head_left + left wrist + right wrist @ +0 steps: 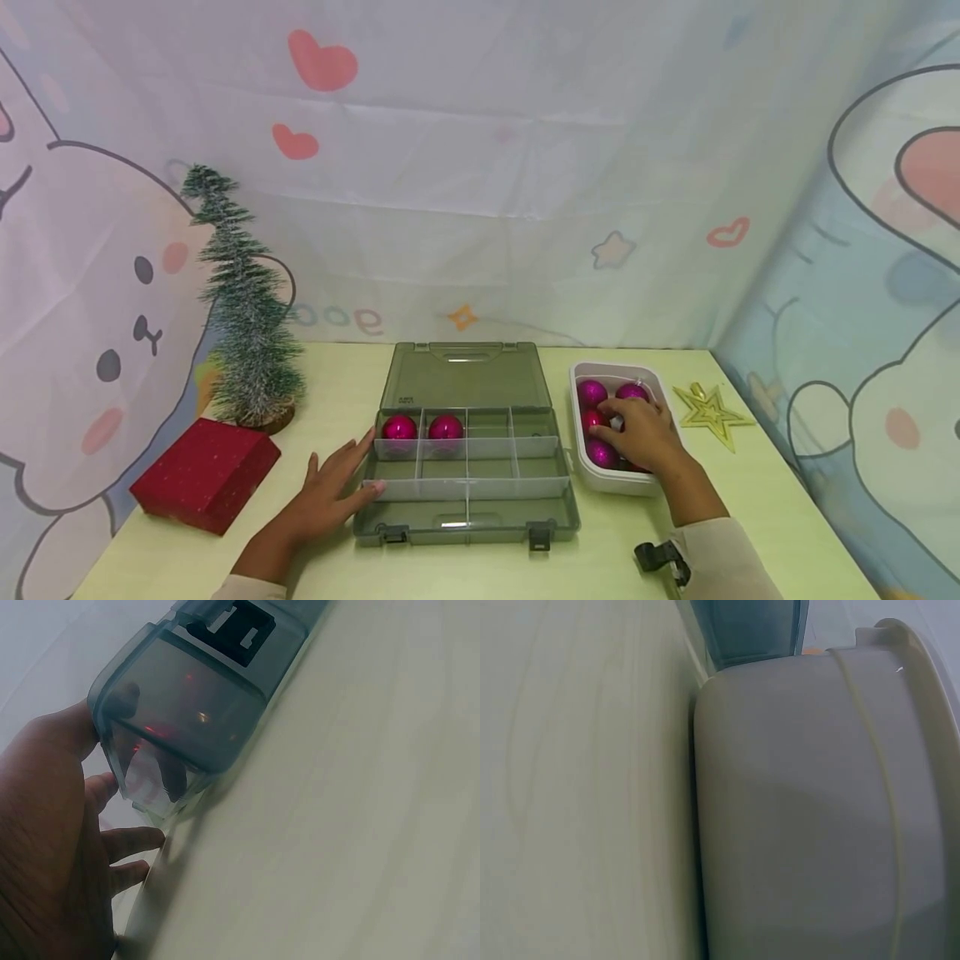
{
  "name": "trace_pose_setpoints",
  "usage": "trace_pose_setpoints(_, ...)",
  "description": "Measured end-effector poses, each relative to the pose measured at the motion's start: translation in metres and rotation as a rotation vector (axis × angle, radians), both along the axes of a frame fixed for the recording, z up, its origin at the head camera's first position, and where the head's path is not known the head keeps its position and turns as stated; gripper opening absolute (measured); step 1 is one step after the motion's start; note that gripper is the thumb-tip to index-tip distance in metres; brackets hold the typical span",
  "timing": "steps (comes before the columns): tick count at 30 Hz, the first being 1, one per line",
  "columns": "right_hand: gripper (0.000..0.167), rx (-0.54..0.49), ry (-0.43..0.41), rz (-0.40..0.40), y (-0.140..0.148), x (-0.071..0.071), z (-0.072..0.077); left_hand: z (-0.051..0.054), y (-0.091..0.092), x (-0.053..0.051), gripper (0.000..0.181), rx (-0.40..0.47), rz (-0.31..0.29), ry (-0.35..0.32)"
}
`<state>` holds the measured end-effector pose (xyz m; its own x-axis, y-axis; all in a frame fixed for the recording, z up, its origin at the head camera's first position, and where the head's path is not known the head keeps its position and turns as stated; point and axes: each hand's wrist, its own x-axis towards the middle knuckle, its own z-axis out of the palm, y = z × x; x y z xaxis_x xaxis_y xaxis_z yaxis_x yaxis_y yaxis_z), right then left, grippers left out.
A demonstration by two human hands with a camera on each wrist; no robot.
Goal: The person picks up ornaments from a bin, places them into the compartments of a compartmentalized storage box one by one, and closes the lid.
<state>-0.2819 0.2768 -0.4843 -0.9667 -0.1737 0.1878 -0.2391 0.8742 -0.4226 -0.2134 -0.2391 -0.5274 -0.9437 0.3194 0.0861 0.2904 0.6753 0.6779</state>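
Note:
A green-tinted clear divided case (467,486) lies with its lid raised at the back. Two shiny pinkish-red baubles (400,428) fill the two left compartments of its back row. My left hand (324,500) rests at the case's left side, fingers extended, thumb over the edge; the left wrist view shows this hand (60,772) at the case's corner. Inside a white bin (626,481) are several purple glitter and red baubles. My right hand (637,431) reaches into it, with thumb and forefinger pinching a red bauble (595,419). Its other fingers are partly hidden.
A small frosted tree (251,333) stands on the left behind a dark red box (206,473). To the right of the bin lies a gold star (711,412). In the right wrist view, the bin's outer wall (802,802) blocks sight of the hand.

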Motion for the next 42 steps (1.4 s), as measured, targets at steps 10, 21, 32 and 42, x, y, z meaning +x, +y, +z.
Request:
trace_pose_setpoints(10,0.038,-0.018,0.042,-0.007,-0.001,0.002,0.004,0.001,0.0,0.003,0.082,-0.006,0.005,-0.009)
trace_pose_setpoints(21,0.045,-0.158,0.123,0.028,0.004,0.005,0.021,0.001,-0.001,0.002,0.082,-0.017,0.007,0.0)
trace_pose_setpoints(32,0.047,-0.271,0.204,0.07,-0.004,0.003,0.031,-0.003,-0.002,-0.002,0.082,-0.01,0.001,0.012)
trace_pose_setpoints(42,0.038,-0.48,0.264,0.083,-0.032,0.002,0.043,-0.005,-0.002,-0.003,0.082,0.002,0.001,0.014)
